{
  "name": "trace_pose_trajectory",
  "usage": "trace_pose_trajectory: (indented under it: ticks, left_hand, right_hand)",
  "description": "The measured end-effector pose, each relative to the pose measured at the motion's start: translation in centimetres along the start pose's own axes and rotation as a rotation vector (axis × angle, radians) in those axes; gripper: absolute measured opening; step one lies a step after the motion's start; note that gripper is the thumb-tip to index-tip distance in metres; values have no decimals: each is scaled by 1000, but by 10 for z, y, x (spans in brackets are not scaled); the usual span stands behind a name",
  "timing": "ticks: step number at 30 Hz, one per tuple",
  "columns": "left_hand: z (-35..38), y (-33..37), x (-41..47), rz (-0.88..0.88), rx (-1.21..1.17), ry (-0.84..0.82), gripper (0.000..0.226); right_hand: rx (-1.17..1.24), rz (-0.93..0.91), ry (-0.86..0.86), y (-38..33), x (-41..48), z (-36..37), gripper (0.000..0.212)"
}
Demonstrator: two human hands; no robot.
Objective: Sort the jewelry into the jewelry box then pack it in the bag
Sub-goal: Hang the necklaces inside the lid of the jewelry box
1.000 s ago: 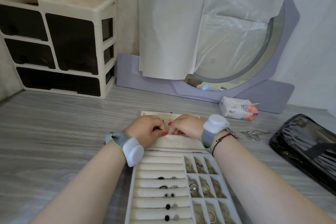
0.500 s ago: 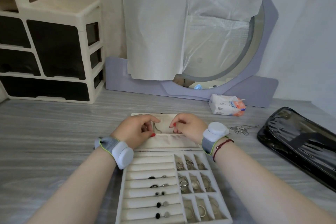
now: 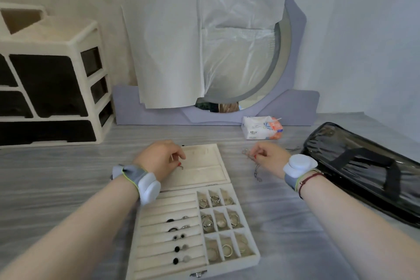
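The cream jewelry box (image 3: pixel 255 254) lies open in front of me, its lid (image 3: pixel 204 169) flat at the far side. Rings and studs sit in its rolls and several small compartments. My left hand (image 3: pixel 160 160) rests over the lid with fingers curled, pinching the end of a thin chain (image 3: pixel 181 167). To the right of the box, my right hand (image 3: pixel 271 159) pinches a silver necklace (image 3: pixel 256 171) on the table; part of it trails toward me. The black glossy bag (image 3: pixel 363 166) lies at the right.
A cream drawer organizer (image 3: pixel 56 75) stands at the back left. A round mirror on a lilac base (image 3: pixel 293 107), covered with paper, stands at the back. A tissue pack (image 3: pixel 261 128) lies in front of it. Another thin chain (image 3: pixel 293 149) lies beside the bag.
My right hand has left the lid and moved right to the silver necklace on the table, taking hold of it. My left hand stays over the lid.
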State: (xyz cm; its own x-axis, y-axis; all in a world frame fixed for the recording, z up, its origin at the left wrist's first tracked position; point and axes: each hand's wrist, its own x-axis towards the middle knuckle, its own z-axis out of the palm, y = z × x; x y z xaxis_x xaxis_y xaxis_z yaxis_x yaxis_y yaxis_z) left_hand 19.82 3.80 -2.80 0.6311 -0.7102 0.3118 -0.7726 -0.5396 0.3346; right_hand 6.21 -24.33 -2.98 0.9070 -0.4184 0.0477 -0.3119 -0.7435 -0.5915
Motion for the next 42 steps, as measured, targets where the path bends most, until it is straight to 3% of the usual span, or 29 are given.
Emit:
trace_pose_trajectory:
  ticks: [6, 12, 19, 28, 31, 42]
  left_hand:
    - [5, 67, 26, 5, -45, -43, 7]
    - [39, 130, 55, -92, -57, -186, 8]
    - [79, 171, 84, -282, 125, -367, 27]
    - [94, 188, 91, -370, 259, -469, 14]
    - [90, 187, 90, -375, 230, -429, 10]
    - [29, 169, 72, -292, -326, -124, 3]
  right_hand:
    - [-134, -25, -33, 32, -12, -18, 22]
    - [-219, -54, -59, 51, -21, -34, 27]
    - [-185, -71, -60, 62, -30, -44, 28]
    - [-89, -98, -29, 78, -30, -47, 25]
    - [-79, -88, -34, 78, -30, -46, 27]
    - [51, -98, 3, 59, -26, -45, 18]
